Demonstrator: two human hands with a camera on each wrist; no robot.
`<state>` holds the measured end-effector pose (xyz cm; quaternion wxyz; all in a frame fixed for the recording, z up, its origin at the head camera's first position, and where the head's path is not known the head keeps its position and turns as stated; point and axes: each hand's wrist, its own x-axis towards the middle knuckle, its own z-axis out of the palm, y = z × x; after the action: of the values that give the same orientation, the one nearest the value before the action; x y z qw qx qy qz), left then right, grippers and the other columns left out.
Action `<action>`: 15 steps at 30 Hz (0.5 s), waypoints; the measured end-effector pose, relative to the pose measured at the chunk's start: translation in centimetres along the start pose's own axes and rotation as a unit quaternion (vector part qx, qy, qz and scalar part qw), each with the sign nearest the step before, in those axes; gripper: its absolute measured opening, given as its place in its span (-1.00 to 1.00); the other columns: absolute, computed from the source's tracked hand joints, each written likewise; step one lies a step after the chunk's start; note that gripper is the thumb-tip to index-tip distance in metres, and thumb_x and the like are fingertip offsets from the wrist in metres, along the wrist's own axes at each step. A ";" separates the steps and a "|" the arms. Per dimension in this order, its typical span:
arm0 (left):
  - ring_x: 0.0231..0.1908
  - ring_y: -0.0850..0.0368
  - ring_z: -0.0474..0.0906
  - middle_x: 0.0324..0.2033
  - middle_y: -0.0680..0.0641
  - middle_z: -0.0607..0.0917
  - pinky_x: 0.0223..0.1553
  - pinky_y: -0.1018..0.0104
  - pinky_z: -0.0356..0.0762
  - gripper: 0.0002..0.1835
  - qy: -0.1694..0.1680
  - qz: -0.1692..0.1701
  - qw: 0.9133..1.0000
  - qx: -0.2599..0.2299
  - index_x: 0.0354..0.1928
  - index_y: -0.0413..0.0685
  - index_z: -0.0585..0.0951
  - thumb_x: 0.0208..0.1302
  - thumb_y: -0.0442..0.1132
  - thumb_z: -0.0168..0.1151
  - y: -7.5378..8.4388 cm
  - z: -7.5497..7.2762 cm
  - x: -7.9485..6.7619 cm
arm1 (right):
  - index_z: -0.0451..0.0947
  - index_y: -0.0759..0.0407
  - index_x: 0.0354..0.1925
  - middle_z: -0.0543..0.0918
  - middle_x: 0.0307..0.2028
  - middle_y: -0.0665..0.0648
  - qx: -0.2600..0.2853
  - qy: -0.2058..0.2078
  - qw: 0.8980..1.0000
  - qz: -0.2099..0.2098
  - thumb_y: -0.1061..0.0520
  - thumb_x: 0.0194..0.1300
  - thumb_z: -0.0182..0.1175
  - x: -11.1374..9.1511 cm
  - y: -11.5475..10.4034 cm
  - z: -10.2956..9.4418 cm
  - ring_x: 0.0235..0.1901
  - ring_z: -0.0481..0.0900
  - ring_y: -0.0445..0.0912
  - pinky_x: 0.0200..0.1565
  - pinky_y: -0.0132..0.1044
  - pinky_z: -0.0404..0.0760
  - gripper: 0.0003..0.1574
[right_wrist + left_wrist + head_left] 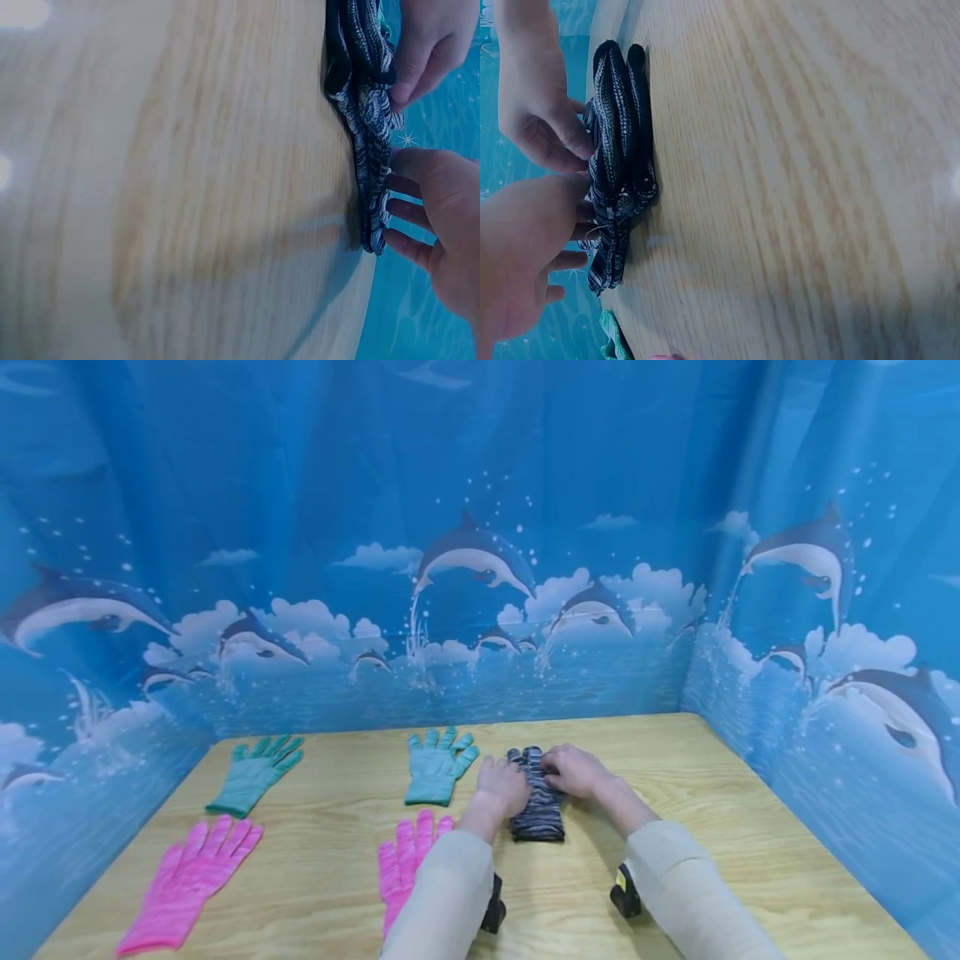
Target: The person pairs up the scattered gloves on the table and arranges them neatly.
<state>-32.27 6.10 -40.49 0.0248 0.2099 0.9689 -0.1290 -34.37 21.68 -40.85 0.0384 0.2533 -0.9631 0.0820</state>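
Note:
A black-and-white striped knit glove [538, 810] lies on the table, its cuff towards the person. My left hand [504, 787] is at the glove's left edge, thumb and forefinger pinching the knit near the fingers' base; its other fingers hang loosely spread in the left wrist view. From the right side, my right hand [579, 770] pinches the same glove [371, 142], its fingertips bent in at the edge. In the left wrist view the glove [615, 142] looks bunched, with a loose thread. Parts of the fingertips are hidden behind the fabric.
Two green gloves, one at the far left [253, 777] and one left of the hands [437, 768], lie flat. A pink glove [187, 881] lies front left; another pink glove [405, 864] is partly under the left sleeve. Dolphin-printed blue curtains [360, 560] border the wooden table [330, 877].

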 end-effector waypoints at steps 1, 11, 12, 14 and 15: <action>0.18 0.12 0.29 0.17 0.12 0.46 0.21 0.07 0.10 -0.55 0.001 0.002 1.000 -0.001 0.17 0.17 0.50 0.41 0.11 -0.20 0.1 0.0 0.0 | 0.61 0.20 -0.12 0.59 -0.07 0.21 0.004 0.000 1.000 0.005 0.16 0.18 0.23 0.1 -0.1 0.0 -0.02 0.50 0.10 0.06 -0.03 0.42 -0.73; 0.26 0.11 0.21 0.21 0.14 0.42 0.25 0.07 0.05 -0.57 -0.021 0.007 1.000 -0.007 0.17 0.23 0.50 0.42 0.10 -0.20 0.1 0.0 0.1 | 0.64 0.23 -0.19 0.66 -0.18 0.20 0.054 0.015 0.998 0.028 0.30 0.08 0.23 1.0 -0.6 0.7 -0.09 0.55 0.13 0.02 0.00 0.44 -0.75; 0.26 0.11 0.21 0.21 0.14 0.41 0.25 0.07 0.06 -0.58 -0.021 0.007 1.000 -0.009 0.17 0.23 0.50 0.42 0.09 -0.20 0.0 0.0 0.1 | 0.64 0.24 -0.19 0.66 -0.18 0.20 0.063 0.017 0.997 0.031 0.32 0.08 0.23 1.0 -0.6 0.7 -0.09 0.55 0.13 0.03 -0.01 0.44 -0.74; 0.27 0.11 0.20 0.21 0.14 0.41 0.25 0.08 0.06 -0.58 -0.019 0.006 1.000 -0.013 0.17 0.23 0.50 0.41 0.09 -0.19 -0.1 -0.1 0.0 | 0.65 0.26 -0.21 0.65 -0.20 0.21 0.079 0.026 0.996 0.031 0.34 0.07 0.21 1.1 -0.5 0.8 -0.10 0.55 0.13 0.02 -0.01 0.44 -0.75; 0.27 0.11 0.20 0.21 0.14 0.41 0.25 0.08 0.06 -0.58 -0.017 0.005 1.000 -0.016 0.18 0.22 0.50 0.42 0.08 -0.19 -0.2 -0.1 -0.1 | 0.66 0.27 -0.22 0.65 -0.21 0.22 0.088 0.033 0.995 0.029 0.35 0.07 0.21 1.1 -0.5 0.8 -0.11 0.55 0.13 0.01 -0.02 0.45 -0.76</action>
<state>-32.26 5.93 -40.30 0.0456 0.2123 0.9691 -0.1173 -35.15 20.56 -41.48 0.0452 0.2244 -0.9575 0.1756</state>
